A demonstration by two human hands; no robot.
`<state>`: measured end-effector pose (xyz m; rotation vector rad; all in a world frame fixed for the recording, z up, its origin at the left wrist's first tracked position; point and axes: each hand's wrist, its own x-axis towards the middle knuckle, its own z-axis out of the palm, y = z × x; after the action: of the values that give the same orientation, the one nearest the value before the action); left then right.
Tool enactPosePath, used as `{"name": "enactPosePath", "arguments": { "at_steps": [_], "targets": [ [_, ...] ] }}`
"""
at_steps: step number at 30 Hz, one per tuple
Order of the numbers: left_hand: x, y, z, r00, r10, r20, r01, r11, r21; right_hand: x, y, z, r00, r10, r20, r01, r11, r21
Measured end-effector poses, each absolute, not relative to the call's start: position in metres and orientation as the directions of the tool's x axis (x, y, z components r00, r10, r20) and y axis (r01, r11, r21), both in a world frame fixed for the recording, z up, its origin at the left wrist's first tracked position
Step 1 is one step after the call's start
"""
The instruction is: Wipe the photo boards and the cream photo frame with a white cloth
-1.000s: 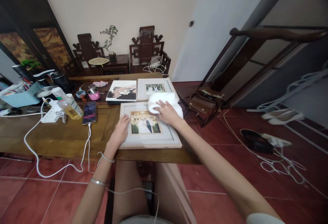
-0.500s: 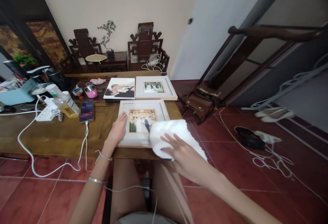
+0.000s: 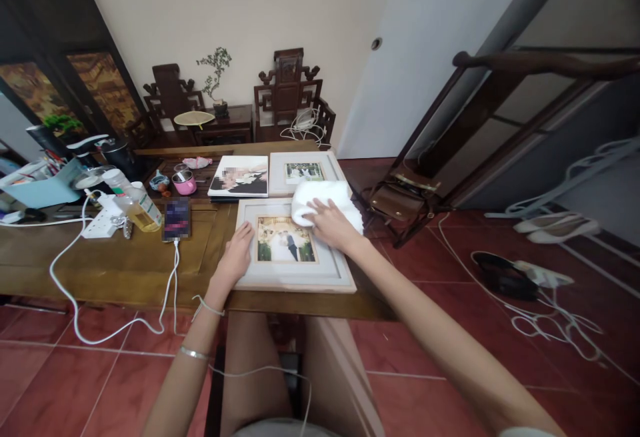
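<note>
A light-wood picture frame (image 3: pixel 295 285) with a white mat and a photo of a couple lies face up near the table's front edge. At its left side, my left hand (image 3: pixel 235 255) grips the border, fingers over the top edge. My right hand (image 3: pixel 333 223) holds a folded, fluffy white cloth (image 3: pixel 325 195) against the frame's upper right corner, fingers spread over it. The cloth covers that corner and part of a second picture frame (image 3: pixel 280 163) lying just behind. Left of the second frame is a photo album or print (image 3: pixel 240 173).
On the wooden table (image 3: pixel 150 277) are a phone (image 3: pixel 176 219) on a white cable, a bottle of yellowish liquid (image 3: pixel 145 213), a power strip (image 3: pixel 103 221) and a pink cup (image 3: pixel 185 182). A dark wooden stand with a brown bag (image 3: pixel 395 203) is beyond the right edge.
My right hand has moved the white cloth from the frame's lower right corner up to its upper right corner. My left hand stays at the left edge. The view has shifted slightly.
</note>
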<state>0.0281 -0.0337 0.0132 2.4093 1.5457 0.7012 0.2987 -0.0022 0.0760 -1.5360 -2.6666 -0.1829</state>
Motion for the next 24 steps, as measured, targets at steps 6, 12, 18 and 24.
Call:
{"name": "enactPosePath", "arguments": {
  "at_steps": [6, 12, 18, 24],
  "targets": [
    [0.031, -0.036, 0.010, 0.305, 0.911, 0.276, 0.811, -0.401, 0.427, 0.306, -0.107, 0.092, -0.621, 0.784, 0.018, 0.781, 0.621, -0.065],
    [0.032, -0.036, 0.010, 0.310, 0.910, 0.276, 0.809, -0.405, 0.426, 0.297, -0.164, 0.097, -0.634, 0.773, 0.013, 0.747, 0.616, -0.249],
    [0.026, -0.035, 0.010, 0.371, 0.893, 0.253, 0.794, -0.447, 0.413, 0.291, -0.095, 0.072, -0.541, 0.833, 0.114, 0.830, 0.551, -0.085],
    [0.026, -0.035, 0.010, 0.380, 0.888, 0.259, 0.790, -0.457, 0.408, 0.290, -0.002, 0.068, -0.403, 0.889, 0.218, 0.914, 0.402, 0.053]
  ]
}}
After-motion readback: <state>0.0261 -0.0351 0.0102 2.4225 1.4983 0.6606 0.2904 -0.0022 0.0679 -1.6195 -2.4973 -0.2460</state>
